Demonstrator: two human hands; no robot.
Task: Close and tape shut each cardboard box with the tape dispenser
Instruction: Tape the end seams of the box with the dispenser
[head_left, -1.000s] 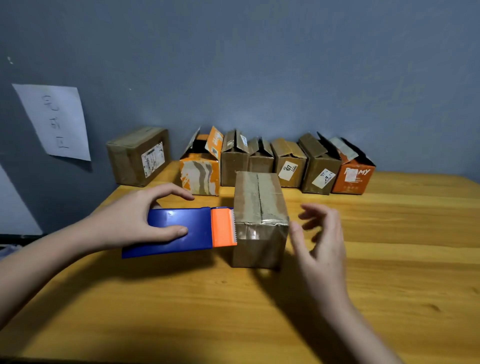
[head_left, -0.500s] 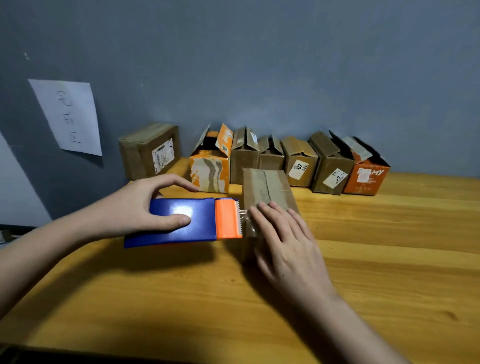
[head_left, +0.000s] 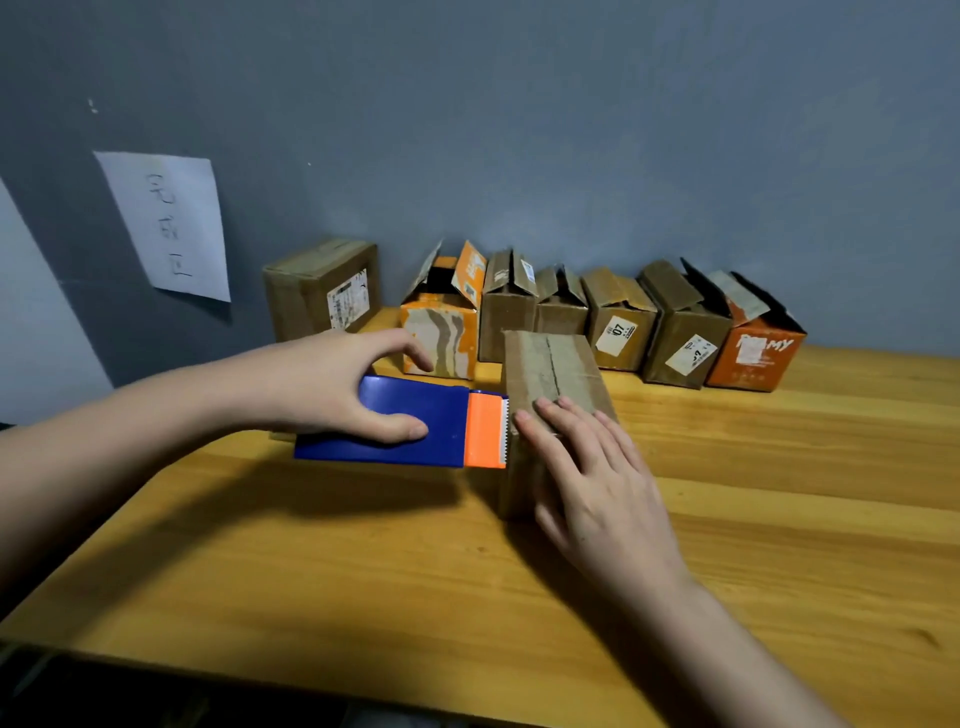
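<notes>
A closed brown cardboard box (head_left: 553, 366) stands in the middle of the wooden table (head_left: 779, 493). My right hand (head_left: 592, 478) lies flat on its near top edge, fingers straight, covering the front face. My left hand (head_left: 332, 387) grips the blue tape dispenser (head_left: 410, 426), thumb on its side. The dispenser's orange head with the toothed blade touches the box's left side near the top.
Several open boxes (head_left: 618, 322) stand in a row along the grey wall, with orange ones at both ends (head_left: 441, 327) (head_left: 753, 348). A closed brown box (head_left: 322, 291) sits apart at the back left. A paper sheet (head_left: 166, 223) hangs on the left wall.
My right hand came from the air at the box's right down onto its top front edge. The dispenser stayed against the box's left side.
</notes>
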